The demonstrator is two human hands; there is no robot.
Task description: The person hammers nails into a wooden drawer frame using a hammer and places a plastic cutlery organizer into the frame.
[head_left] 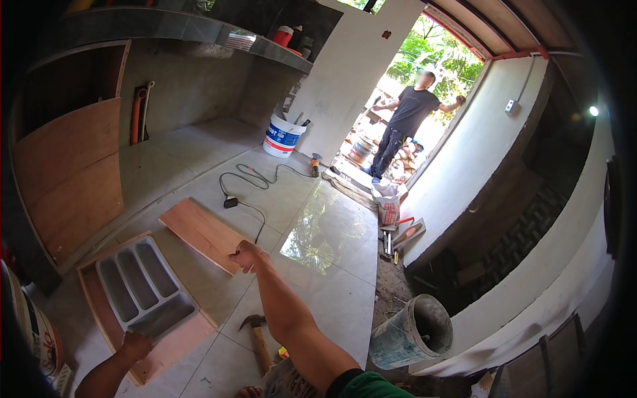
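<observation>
My right hand (247, 256) reaches forward and grips the near corner of a flat brown wooden board (201, 232) lying on the tiled floor. My left hand (135, 345) rests low on the near end of a grey cutlery tray (142, 284) with several compartments, which sits inside a shallow wooden drawer box (174, 346). A claw hammer (257, 337) lies on the tiles between my forearms, just under my right arm.
A person (406, 125) stands in the open doorway at the back. A white bucket (283, 135), a power tool with a black cord (247, 187), a cement-caked bucket (413, 331), hand tools (389, 243) by the wall and plywood panels (71, 174) at left surround the floor.
</observation>
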